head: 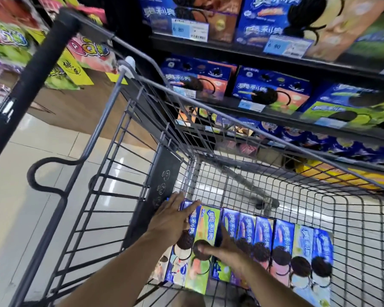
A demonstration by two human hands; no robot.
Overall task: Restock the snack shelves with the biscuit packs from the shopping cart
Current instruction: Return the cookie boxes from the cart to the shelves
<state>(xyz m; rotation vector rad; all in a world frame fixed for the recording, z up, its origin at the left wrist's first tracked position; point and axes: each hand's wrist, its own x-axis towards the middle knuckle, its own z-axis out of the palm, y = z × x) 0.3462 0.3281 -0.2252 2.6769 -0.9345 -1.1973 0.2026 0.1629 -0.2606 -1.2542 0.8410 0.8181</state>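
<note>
- Both forearms reach down from the bottom edge of the head view into the shopping cart [319, 196].
- My left hand [171, 220] lies flat with straight fingers on the top edge of the blue pack [176, 271] at the left end of the row; I cannot see its thumb clearly.
- My right hand [222, 247] grips the green pack [206, 227] just beside it, with the thumb across the front and the fingers down the gap on its far side.
- More biscuit packs [282, 240] stand upright, side by side, along the near wall of the basket, reaching to the right. Nothing else shows on the wire bottom beyond them.
- Just left of my left hand stands a dark flap [162, 173], and the folding seat's bars lie beyond it.
- Across the upper left runs the cart's black handle [31, 69], blurred.
- Between the packs and the shelves [253, 54] stand the cart's far rim and wire wall.
- Blue boxes [271, 89] of the same kind fill those shelves, with price tags [190, 29] on the edges.
- Bright bags [9, 41] hang at far left above a brown carton [75, 107] on the pale tiled floor [20, 173].
</note>
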